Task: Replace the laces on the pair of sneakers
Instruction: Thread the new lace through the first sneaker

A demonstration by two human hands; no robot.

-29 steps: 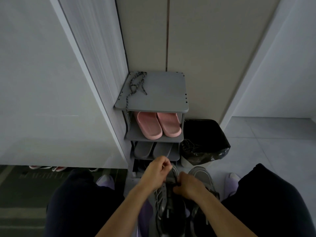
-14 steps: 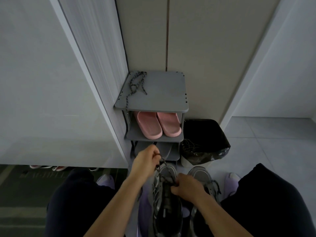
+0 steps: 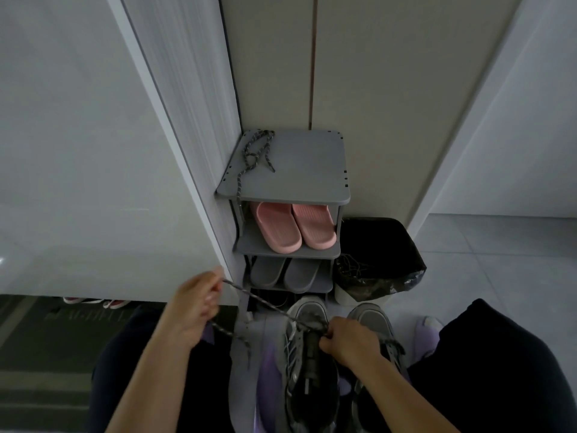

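Since the earlier frame, left hand has drawn out to the left and away from the shoe, pulling a length of speckled lace taut behind it; right hand has stayed at the shoe's throat. Left hand: fingers closed round the lace, a loose tail hanging below the fist. Right hand: fingers pinched shut on the lace where it meets the eyelets of the left-side grey sneaker, which stands on the floor between the person's knees. Second grey sneaker: just beside the first on its right, partly hidden by the right forearm. Grey shoe rack: beyond the sneakers, against the wall. Spare speckled lace: coiled at the top shelf's back left corner, one end trailing over the left edge. Pink slippers: second shelf. Grey slippers: third shelf. Black-lined bin: on the floor, touching the rack's right side.
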